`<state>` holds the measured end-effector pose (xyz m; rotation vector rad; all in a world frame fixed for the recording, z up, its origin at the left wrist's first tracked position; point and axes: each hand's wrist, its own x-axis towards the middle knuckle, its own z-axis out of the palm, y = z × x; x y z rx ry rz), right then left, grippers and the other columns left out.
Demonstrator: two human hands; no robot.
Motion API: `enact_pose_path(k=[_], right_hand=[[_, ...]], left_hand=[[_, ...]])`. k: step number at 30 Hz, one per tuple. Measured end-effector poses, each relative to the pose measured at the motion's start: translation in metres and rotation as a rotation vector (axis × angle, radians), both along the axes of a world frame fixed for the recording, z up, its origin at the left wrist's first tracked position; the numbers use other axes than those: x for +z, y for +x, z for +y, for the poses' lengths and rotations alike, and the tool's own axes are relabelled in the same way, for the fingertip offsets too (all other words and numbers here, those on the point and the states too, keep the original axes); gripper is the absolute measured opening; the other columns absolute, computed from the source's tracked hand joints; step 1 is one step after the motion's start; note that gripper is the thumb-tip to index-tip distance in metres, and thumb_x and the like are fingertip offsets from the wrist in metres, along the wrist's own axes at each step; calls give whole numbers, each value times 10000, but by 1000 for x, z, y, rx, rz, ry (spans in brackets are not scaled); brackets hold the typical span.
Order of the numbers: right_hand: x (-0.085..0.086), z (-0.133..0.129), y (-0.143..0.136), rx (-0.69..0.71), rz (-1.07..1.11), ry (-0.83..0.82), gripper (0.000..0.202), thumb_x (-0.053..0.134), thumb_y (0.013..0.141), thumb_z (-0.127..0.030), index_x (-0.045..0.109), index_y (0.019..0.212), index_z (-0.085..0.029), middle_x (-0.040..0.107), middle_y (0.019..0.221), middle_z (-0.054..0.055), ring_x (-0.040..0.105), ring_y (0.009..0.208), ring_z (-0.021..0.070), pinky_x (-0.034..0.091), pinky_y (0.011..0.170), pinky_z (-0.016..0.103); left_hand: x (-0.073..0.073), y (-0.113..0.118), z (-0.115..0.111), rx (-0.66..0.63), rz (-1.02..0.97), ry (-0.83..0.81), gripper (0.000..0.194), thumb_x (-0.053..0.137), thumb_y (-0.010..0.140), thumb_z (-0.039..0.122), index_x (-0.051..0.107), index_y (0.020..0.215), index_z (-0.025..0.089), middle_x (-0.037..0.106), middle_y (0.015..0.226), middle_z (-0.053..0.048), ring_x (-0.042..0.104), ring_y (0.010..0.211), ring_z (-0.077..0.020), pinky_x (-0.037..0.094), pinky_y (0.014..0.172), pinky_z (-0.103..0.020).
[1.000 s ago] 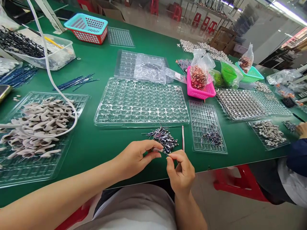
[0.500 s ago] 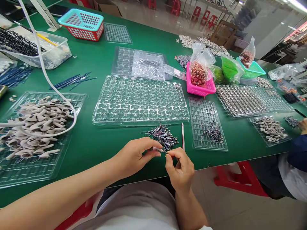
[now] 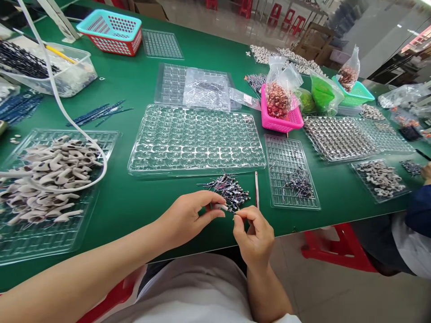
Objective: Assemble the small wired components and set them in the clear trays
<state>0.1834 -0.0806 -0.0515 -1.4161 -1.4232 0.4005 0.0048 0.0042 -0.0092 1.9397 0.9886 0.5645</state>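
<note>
My left hand (image 3: 198,213) pinches a white earbud shell (image 3: 221,207) between thumb and fingers. Opposite it, my right hand (image 3: 255,233) is closed on a small dark circuit board with thin wires (image 3: 233,211), which reaches to the shell's end. Whether it sits inside the shell I cannot tell. Just behind my hands lies a pile of similar wired circuit boards (image 3: 232,188). Tweezers (image 3: 257,190) rest to the right of that pile. On a clear tray at the left is a heap of white earbud shells (image 3: 63,172).
A clear moulded tray (image 3: 198,169) spans the table (image 3: 161,193) beyond my hands. To its right are a pink basket (image 3: 283,123) and a smaller tray (image 3: 286,152) with wired boards. A white cable (image 3: 67,114) loops over the left heap. A co-worker's sleeve (image 3: 419,211) shows far right.
The shell in my left hand has turned slightly, and more of its side shows beside the circuit board. Both hands stay almost in place; the view has shifted a little.
</note>
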Motion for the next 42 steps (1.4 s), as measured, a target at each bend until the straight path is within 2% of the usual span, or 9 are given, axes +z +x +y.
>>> enact_pose_path(k=[17, 42], right_hand=[[0, 2, 1, 27, 4, -21, 88, 609, 879, -130, 620, 846, -211, 628, 732, -15, 573, 645, 117, 473, 609, 257], [3, 4, -2, 76, -47, 6, 106, 626, 871, -95, 627, 873, -201, 646, 753, -8, 550, 660, 119, 456, 630, 262]], left_hand=[[-3, -1, -1, -18, -13, 30, 158, 625, 903, 263, 697, 1030, 202, 762, 959, -13, 704, 834, -150, 536, 768, -233], [-10, 1, -3, -67, -36, 156, 137, 660, 891, 183, 711, 1018, 173, 727, 826, -1, 687, 740, -120, 512, 681, -194]])
